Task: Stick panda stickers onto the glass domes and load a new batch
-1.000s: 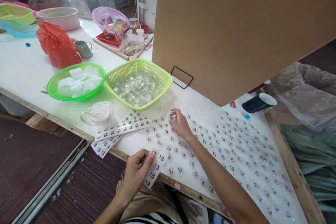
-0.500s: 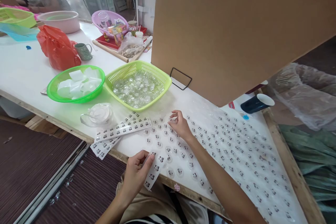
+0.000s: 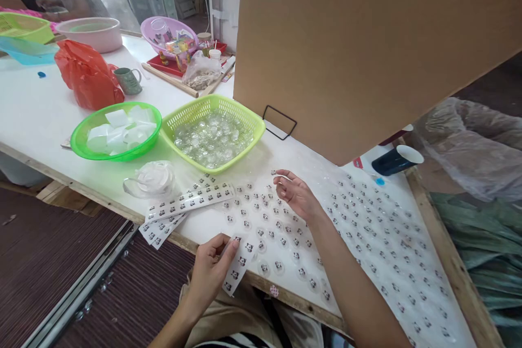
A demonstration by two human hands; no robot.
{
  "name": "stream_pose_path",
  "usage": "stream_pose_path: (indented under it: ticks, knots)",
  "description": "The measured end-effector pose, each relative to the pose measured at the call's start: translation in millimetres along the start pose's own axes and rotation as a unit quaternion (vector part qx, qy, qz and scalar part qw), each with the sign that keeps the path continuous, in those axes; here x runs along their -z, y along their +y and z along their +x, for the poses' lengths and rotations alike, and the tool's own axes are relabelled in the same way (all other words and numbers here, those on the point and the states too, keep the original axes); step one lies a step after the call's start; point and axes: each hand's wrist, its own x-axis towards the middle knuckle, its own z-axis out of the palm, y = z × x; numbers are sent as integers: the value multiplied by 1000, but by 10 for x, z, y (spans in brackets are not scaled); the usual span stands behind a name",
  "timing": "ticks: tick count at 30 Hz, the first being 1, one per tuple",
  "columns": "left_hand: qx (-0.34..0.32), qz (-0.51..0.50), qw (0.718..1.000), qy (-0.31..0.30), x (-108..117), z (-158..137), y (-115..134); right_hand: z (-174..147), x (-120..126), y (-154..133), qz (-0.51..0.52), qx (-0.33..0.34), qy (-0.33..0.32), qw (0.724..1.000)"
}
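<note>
My left hand (image 3: pixel 212 265) pinches a strip of panda stickers (image 3: pixel 237 269) between thumb and fingers at the table's front edge. Above the table, my right hand (image 3: pixel 298 194) has its fingers bent, with a small panda sticker (image 3: pixel 273 173) at the index fingertip. How firmly it is held, I cannot make out. Below and around the right hand, many clear round pieces with panda faces (image 3: pixel 296 255) lie in rows. More sticker strips (image 3: pixel 190 201) overlap left of my hands, partly past the table edge.
A light-green basket (image 3: pixel 255 138) holds clear glass-like rounds. Left of it stands a green bowl (image 3: pixel 116 156) of white pieces; a roll of clear film (image 3: pixel 155 178) lies in front. A large cardboard sheet (image 3: pixel 346 54) stands behind. A dark cup (image 3: pixel 393 161) lies at right.
My right hand has moved to the right and slightly up from the rows, its fingers a little more spread. My left hand and its strip stay almost in place.
</note>
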Motion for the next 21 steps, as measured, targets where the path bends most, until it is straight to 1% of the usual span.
stream_pose_path:
  ticks: [2, 4, 6, 9, 13, 17, 21]
  knots:
    - [0, -1, 1000, 0, -1, 4, -5, -29, 80, -34, -42, 15, 55, 997]
    - [2, 1, 1000, -5, -11, 10, -14, -36, 109, -41, -96, 49, 113, 988]
    - [3, 5, 1000, -9, -28, 14, -24, -6, 73, -32, -144, 75, 135, 977]
    - [0, 8, 1000, -15, -51, 14, -33, 136, -64, 2, -203, 73, 124, 969]
    - [-4, 4, 1000, -19, -43, 3, -17, 450, -268, 98, -235, 20, 75, 969]
    - [0, -1, 1000, -11, -2, -19, -1, 684, -394, 197, -274, -2, 70, 959]
    - [3, -6, 1000, -9, 15, -21, -7, 757, -445, 240, -320, -12, 69, 945]
